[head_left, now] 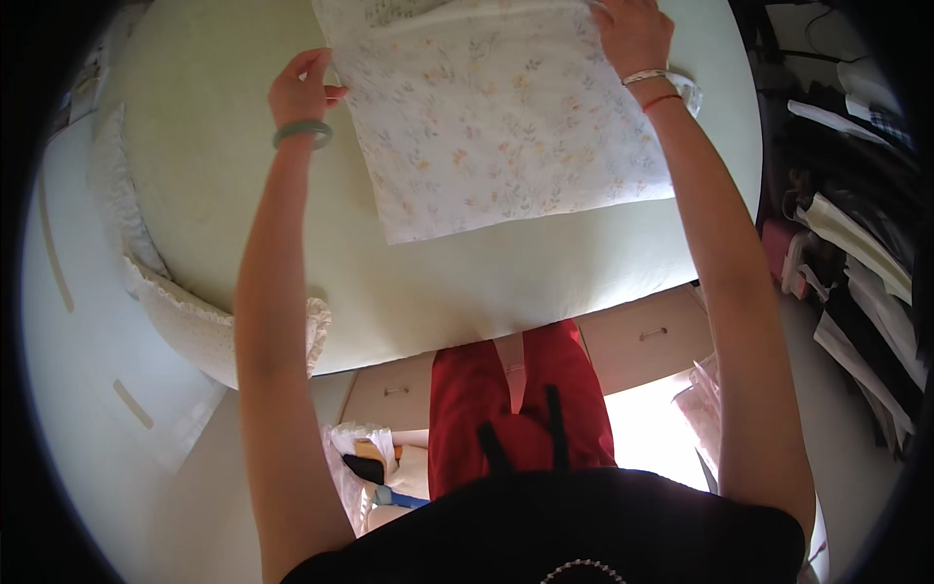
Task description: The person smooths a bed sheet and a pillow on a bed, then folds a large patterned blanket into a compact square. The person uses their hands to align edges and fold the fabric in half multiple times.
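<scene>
A white cloth with a small leaf-and-flower print (506,127) lies spread over the pale green bed surface (224,195); whether it is a pillowcase or a folded sheet I cannot tell. At its left edge is my left hand (300,90), a green bangle on the wrist, fingers curled and tips at the cloth's side. My right hand (637,37) is closed over the upper right edge of the cloth, its fingertips partly hidden at the top of the picture. A pale bracelet and a red cord circle that wrist. Beyond the upper frame edge, the cloth's far end is cut off.
A frilled cream bumper (185,311) runs along the bed's left side. Drawers (647,336) sit under the near edge, by my red trousers (467,399). Stacked clothes (856,243) crowd the right side. A bag of items (384,467) stands below left.
</scene>
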A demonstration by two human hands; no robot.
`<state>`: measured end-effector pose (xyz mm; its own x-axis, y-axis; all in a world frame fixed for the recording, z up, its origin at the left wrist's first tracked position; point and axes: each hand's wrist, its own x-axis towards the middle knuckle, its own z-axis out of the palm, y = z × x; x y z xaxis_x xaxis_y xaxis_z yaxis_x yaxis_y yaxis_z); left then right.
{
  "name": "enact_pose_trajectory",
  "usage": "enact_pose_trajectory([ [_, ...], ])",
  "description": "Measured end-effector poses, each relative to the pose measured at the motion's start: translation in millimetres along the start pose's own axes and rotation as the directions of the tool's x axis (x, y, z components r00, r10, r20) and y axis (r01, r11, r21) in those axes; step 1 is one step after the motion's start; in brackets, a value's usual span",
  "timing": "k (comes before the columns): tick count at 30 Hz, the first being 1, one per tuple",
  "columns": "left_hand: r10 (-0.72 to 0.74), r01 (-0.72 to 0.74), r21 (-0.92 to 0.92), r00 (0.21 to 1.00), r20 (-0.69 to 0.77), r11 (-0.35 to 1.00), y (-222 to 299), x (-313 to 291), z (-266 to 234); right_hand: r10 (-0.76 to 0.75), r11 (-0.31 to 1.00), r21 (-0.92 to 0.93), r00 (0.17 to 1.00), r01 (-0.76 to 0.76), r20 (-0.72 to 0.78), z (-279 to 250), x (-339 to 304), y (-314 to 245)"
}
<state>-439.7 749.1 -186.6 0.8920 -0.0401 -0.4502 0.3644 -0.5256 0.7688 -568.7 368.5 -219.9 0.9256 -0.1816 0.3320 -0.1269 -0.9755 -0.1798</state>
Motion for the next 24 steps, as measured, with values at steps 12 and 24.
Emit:
enact_pose_trajectory([
  [12, 0.478, -0.275, 0.8, 0.878, -0.016, 0.533, -127.4, -82.5, 86.1, 0.366, 0.899, -0.339, 0.901, -0.277, 0.234, 9.5, -166.4, 16.7],
  [24, -0.243, 0.205, -0.289, 0.964, -0.103, 0.935, -177.1, -174.2, 58.5, 0.767, 0.343, 0.302, 0.451, -0.889, 0.456, -33.9, -235.5, 55.8],
])
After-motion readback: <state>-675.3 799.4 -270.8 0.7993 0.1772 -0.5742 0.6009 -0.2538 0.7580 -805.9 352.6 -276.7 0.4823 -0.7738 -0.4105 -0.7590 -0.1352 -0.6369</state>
